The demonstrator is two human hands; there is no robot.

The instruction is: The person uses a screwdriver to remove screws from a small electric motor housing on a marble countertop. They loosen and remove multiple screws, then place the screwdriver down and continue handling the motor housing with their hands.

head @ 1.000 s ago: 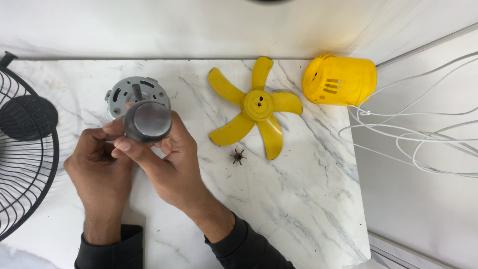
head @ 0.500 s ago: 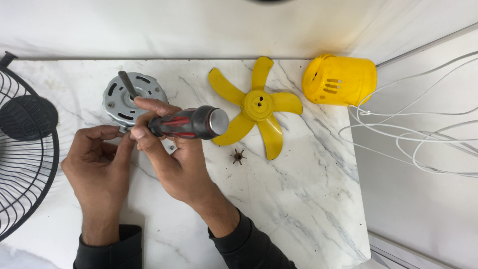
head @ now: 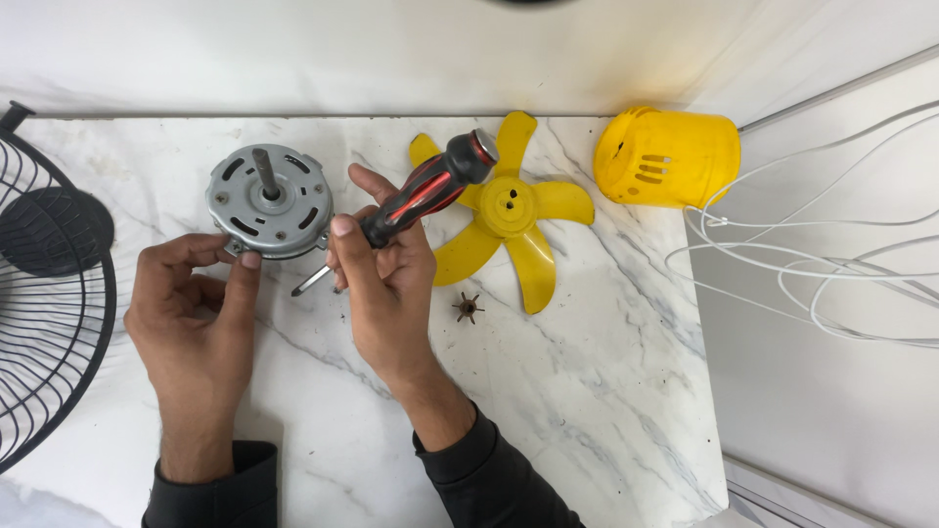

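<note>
**Screwdriver lifted beside a bare fan motor**

The right hand (head: 386,279) has its fingers clamped around the black-and-red handle of a screwdriver (head: 411,200). The tool lies slanted, its butt end pointing up and away past the fingertips, its metal tip poking out below the thumb toward the left hand. The tip hangs just off the lower edge of the grey fan motor (head: 269,200), apparently not touching it.

The left hand (head: 191,308) steadies that motor: thumb and forefinger are pressed to its near rim, the remaining fingers curled loosely underneath. The motor sits flat on the marble worktop (head: 587,391) just beyond the left fingertips, its shaft pointing upward.

Beyond the right knuckles lies a yellow fan blade (head: 509,210), partly hidden by the screwdriver handle. A small dark star-shaped part (head: 468,308) rests on the worktop just beside the right wrist. Farther out stands a yellow motor cover (head: 670,156), with white cables (head: 812,264) past it. A black wire fan guard (head: 44,293) lies outside the left hand.
</note>
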